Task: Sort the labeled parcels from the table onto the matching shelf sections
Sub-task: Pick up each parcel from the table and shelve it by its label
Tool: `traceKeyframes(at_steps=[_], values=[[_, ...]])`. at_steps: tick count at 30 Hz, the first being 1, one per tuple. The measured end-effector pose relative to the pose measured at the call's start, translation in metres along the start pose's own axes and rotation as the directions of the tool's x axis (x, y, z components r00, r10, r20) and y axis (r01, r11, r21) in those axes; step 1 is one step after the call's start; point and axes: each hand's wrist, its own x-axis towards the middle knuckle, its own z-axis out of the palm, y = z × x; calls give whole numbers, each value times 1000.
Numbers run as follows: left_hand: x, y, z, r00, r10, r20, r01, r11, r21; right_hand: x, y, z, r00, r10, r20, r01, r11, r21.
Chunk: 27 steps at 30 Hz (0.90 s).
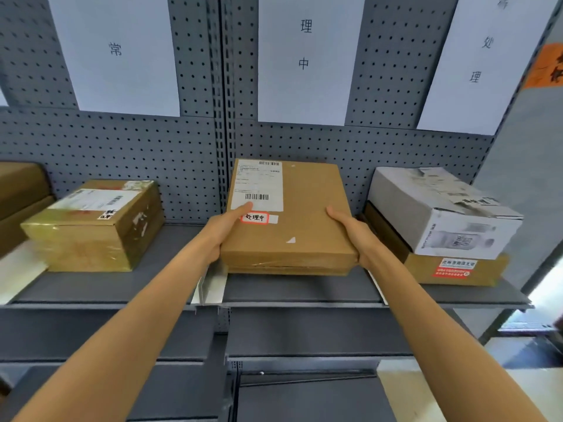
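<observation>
So both hands are on the flat brown cardboard parcel point(289, 220) — left hand point(224, 229) wrapped around its left edge with the index finger stretched out over the white shipping label, right hand point(353, 236) gripping the right edge with the thumb on top. The parcel sits over the middle section of the grey metal shelf point(128, 284), near end tipped slightly toward the camera, and I can't tell if it's fully resting on the shelf or still partly carried. It has a small red-bordered handwritten sticker point(255, 218) on top, just below the shipping label, right next to the left fingertip. Straight above it on the grey pegboard back wall hangs a white paper sign point(307, 56) with printed characters, and there are similar sheets over the neighbouring sections. To the left, well apart, sits a brown taped cardboard box point(94, 226) with its own label. To the right there's a white printed carton point(441, 211) stacked on a flat brown box point(454, 272) with a red and white sticker — that stack is close to the right hand but not touching it.
</observation>
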Motion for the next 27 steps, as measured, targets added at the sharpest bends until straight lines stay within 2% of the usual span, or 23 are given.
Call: traceKeyframes(at_steps=[6,14,27], values=[[20,-8,1,996,-35,-83,37,999,27,23,8,8,998,60,24,-61,997,45],[43,-17,-5,988,-60,-145,69,996,58,47,14,17,991,127,29,-127,992,-3],[73,-20,-5,983,-68,-173,91,987,131,65,14,19,987,163,15,-163,986,-24]])
